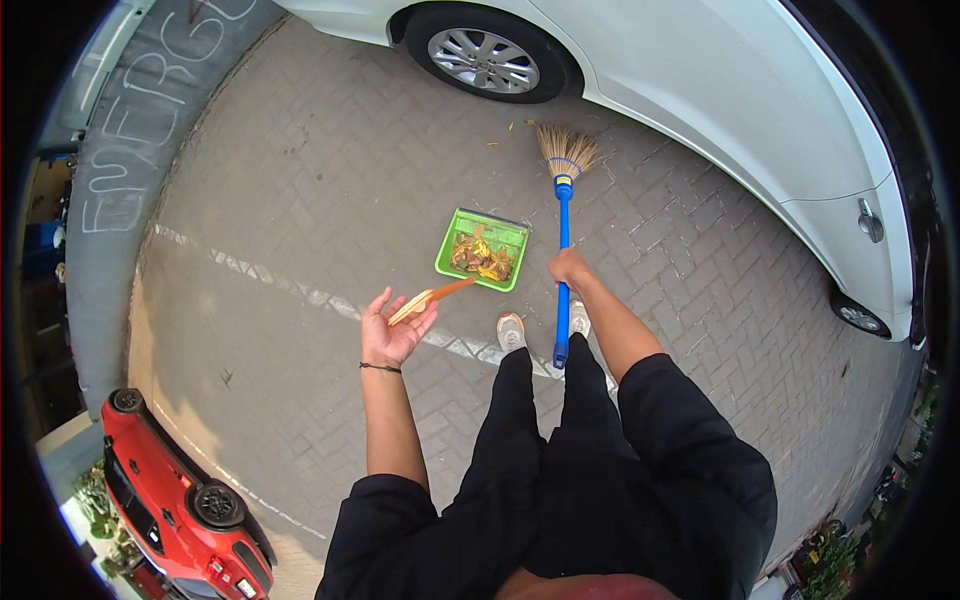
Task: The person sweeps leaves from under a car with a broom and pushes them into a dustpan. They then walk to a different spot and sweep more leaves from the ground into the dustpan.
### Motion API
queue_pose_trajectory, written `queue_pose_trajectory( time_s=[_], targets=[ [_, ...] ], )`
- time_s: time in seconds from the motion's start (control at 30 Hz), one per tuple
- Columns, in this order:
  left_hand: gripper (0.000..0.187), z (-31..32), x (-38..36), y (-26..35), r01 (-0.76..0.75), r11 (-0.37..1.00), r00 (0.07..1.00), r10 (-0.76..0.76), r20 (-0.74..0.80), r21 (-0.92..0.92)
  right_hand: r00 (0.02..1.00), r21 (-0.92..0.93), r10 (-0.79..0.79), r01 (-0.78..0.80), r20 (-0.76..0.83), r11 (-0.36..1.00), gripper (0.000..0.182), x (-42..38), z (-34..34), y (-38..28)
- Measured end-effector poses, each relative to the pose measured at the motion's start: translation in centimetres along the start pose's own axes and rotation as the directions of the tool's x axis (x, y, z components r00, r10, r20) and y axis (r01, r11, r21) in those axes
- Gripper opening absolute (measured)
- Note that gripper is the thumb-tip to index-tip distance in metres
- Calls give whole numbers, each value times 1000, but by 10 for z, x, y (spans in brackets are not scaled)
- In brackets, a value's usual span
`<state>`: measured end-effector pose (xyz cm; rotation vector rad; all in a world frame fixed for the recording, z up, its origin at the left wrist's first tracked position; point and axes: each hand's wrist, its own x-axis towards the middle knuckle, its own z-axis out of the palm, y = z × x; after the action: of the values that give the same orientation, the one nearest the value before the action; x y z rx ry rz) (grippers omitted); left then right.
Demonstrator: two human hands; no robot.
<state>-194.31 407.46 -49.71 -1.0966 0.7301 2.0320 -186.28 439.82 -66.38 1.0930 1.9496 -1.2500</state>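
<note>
My left hand is turned palm up with its fingers apart. Across the palm lies the end of an orange and pale-yellow handle, which reaches to the near edge of a green dustpan. Inside the dustpan are dry brown and yellow leaves. My right hand is closed around the blue stick of a broom. The broom's straw bristles point away from me and lie to the right of the dustpan, near the car's wheel.
A white car stands ahead and to the right, its front wheel close to the bristles. A few yellow leaf bits lie by it. A red car is at lower left. A grey lettered wall borders the brick paving.
</note>
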Motion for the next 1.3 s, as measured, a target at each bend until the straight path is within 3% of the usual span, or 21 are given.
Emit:
queue_pose_trajectory(
  time_s=[0.1,0.17,0.27,0.37,0.4,0.43,0.47,0.5,0.57,0.63,0.77,0.83,0.97,1.13,1.3],
  targets=[
    [58,-14,15,1,114,986,993,-111,35,-123,991,-336,-134,126,0,933,22,-60,13,13],
    [57,-28,31,5,234,940,971,-217,96,-247,998,-287,2,16,63,958,23,-117,-17,2],
    [46,-46,54,3,334,891,939,-287,191,-306,996,-203,58,-43,69,978,26,-183,-47,-19],
    [35,-53,70,-1,407,858,907,-340,247,-313,999,-279,41,-31,30,960,27,-186,-48,-50],
    [33,-57,78,-1,451,838,882,-368,294,-306,1000,-327,-6,6,-1,945,28,-164,-42,-51],
    [31,-59,85,-2,496,817,854,-396,339,-295,984,-424,-170,129,-60,897,29,-129,-30,-44],
    [23,-46,78,-3,444,864,889,-391,239,-236,938,-518,-333,237,-100,822,32,-95,-19,-39],
    [22,-40,77,-7,383,899,922,-356,153,-212,917,-512,-377,263,-132,818,31,-72,-11,-52],
    [19,-36,78,-11,267,954,962,-272,-19,-137,990,-241,-144,138,-6,961,33,-48,-2,-101],
    [13,-43,90,-12,275,941,959,-283,-16,-196,1000,55,9,-10,25,998,37,-25,25,-123],
    [11,-43,108,-13,247,920,959,-277,-59,-305,995,-141,-58,70,87,988,43,-47,62,-117],
    [9,-38,106,-16,178,932,967,-225,-118,-315,990,-174,-68,88,120,981,48,-70,82,-73],
    [6,-48,116,-18,178,909,966,-234,-108,-377,971,-323,131,-61,200,945,56,-180,44,-44],
    [7,-49,111,-17,175,891,964,-241,-110,-418,956,-149,196,-166,220,975,54,-264,-13,-49],
    [11,-48,99,-31,144,891,970,-213,-115,-432,988,-180,94,-71,125,981,48,-210,-12,-38]
  ],
)
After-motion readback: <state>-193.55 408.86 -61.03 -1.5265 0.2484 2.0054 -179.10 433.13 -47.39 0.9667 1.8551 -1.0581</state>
